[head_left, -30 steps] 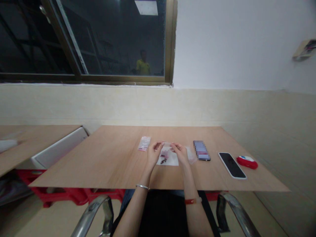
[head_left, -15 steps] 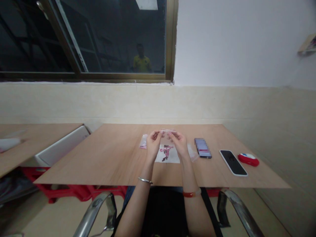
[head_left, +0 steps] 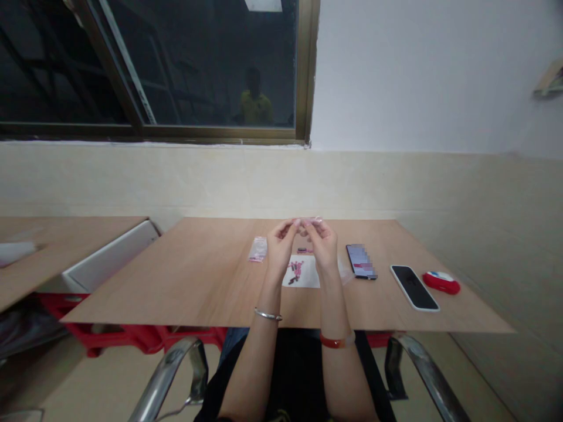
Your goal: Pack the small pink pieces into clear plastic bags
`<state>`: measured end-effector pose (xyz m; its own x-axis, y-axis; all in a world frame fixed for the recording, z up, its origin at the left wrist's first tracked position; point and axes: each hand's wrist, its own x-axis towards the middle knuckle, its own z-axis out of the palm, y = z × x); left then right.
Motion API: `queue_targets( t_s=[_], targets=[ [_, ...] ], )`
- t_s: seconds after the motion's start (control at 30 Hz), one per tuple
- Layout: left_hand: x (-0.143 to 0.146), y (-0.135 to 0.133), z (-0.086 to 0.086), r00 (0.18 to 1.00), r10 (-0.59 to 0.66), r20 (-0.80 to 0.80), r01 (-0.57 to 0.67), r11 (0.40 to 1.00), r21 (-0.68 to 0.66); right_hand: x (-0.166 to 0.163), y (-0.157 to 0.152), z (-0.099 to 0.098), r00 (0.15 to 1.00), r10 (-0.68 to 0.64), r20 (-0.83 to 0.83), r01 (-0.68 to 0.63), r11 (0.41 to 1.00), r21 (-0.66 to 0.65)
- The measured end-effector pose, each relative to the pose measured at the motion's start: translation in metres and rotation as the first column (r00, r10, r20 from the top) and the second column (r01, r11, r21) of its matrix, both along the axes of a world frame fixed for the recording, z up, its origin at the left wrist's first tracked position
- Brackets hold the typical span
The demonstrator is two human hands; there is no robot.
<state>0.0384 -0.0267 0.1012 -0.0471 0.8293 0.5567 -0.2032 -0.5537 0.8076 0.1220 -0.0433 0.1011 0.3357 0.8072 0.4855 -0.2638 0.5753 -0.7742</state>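
My left hand (head_left: 280, 246) and my right hand (head_left: 322, 245) are raised together above the wooden table (head_left: 211, 281). Both pinch the top edge of a small clear plastic bag (head_left: 308, 222) held between their fingertips. Below the hands a white sheet (head_left: 303, 273) lies on the table with several small pink and dark pieces (head_left: 295, 271) on it. Another small clear bag (head_left: 258, 249) lies to the left of my left hand. A silver bangle is on my left wrist and a red one on my right.
Right of the sheet lie a stack of cards (head_left: 361, 261), a black phone (head_left: 414, 286) and a red and white object (head_left: 441, 282). A second table with a white box (head_left: 101, 261) stands at the left. Chrome chair arms (head_left: 176, 369) flank my lap.
Both hands have lifted from the sheet on the table and risen with the small clear bag pinched between them. The pieces stay on the sheet.
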Motion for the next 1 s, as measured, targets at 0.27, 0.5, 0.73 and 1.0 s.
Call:
queue_targets(
  t_s=[0.27,0.5,0.73,1.0],
  targets=[
    [-0.006,-0.005,-0.010,1.000,0.000,0.014,0.001,0.998,-0.055,-0.004,-0.005,-0.008,1.000,-0.008,-0.010,0.008,1.000,-0.001],
    [-0.005,-0.008,-0.012,0.999,0.026,-0.027,-0.028,0.996,-0.090,-0.004,-0.009,-0.010,1.000,0.025,0.000,-0.025,0.996,-0.085],
    [-0.004,-0.009,-0.012,0.998,0.018,-0.052,-0.022,0.996,-0.088,-0.009,-0.003,-0.016,0.999,0.008,-0.053,-0.013,0.995,-0.099],
    [-0.004,-0.004,-0.018,0.957,0.242,-0.162,-0.244,0.970,0.004,-0.010,-0.001,-0.021,0.997,-0.024,-0.067,0.017,0.994,-0.107]
  ],
)
